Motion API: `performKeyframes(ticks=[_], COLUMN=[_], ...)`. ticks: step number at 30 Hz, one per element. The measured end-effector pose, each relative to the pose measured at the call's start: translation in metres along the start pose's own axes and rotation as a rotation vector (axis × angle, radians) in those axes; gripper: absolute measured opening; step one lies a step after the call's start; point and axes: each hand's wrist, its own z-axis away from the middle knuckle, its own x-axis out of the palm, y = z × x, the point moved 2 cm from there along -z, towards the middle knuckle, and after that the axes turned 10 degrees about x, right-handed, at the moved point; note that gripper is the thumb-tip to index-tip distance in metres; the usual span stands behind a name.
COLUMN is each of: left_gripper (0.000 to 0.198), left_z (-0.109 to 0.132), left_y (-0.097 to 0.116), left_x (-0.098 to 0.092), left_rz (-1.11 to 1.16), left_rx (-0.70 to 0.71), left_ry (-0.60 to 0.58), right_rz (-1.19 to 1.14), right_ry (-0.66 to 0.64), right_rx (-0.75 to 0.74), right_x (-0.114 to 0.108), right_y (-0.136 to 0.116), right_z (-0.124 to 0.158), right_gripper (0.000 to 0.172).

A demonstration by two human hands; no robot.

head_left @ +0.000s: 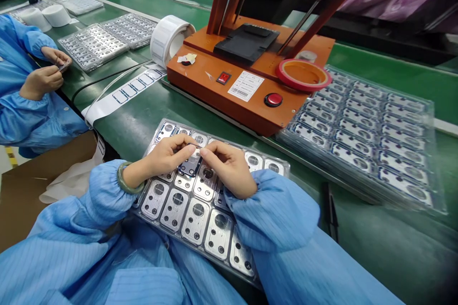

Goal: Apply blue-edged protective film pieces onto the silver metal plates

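My left hand (171, 155) and my right hand (229, 164) meet over a clear plastic tray (288, 167) filled with rows of silver metal plates. Thumb and forefinger of each hand pinch the upper edge of one small metal plate (189, 164) with a dark blue border, tilted just above the tray. Each plate in the tray, such as the near metal plate (195, 219), has a round patch at one end and dark holes. The tray leans between my lap and the table edge. My right wrist and sleeve cover part of it.
An orange press (229, 100) stands ahead, with a red tape roll (304, 75) on its corner. Stacked trays (365, 138) lie right, black tweezers (329, 212) nearer. A label roll (170, 40) trails its strip (125, 93). Left are a co-worker's hands (45, 76) and a cardboard box (46, 176).
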Motion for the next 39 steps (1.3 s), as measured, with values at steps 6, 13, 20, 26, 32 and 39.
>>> performKeyframes(ticks=[6, 13, 20, 26, 32, 39], left_gripper=[0.020, 0.022, 0.015, 0.008, 0.015, 0.021], left_z=[-0.002, -0.005, -0.003, -0.003, 0.001, -0.001], left_y=[0.002, 0.001, -0.004, -0.002, -0.007, -0.004], left_x=[-0.002, -0.005, -0.009, -0.009, -0.011, -0.009], left_rz=[-0.047, 0.113, 0.217, 0.142, 0.279, 0.241], left_rx=[-0.010, -0.073, -0.140, -0.207, -0.285, -0.251], left_ry=[0.027, 0.069, 0.112, 0.134, 0.151, 0.165], right_rz=[0.012, -0.037, -0.077, -0.060, -0.072, -0.148], right_ry=[-0.102, -0.147, -0.162, -0.209, -0.205, -0.196], right_rx=[0.000, 0.051, 0.058, 0.050, 0.101, 0.149], right_x=[0.007, 0.010, 0.011, 0.012, 0.009, 0.009], right_y=[0.003, 0.006, 0.007, 0.006, 0.008, 0.008], right_z=[0.000, 0.000, 0.000, 0.002, 0.001, -0.001], right_gripper=[0.024, 0.023, 0.020, 0.020, 0.024, 0.028])
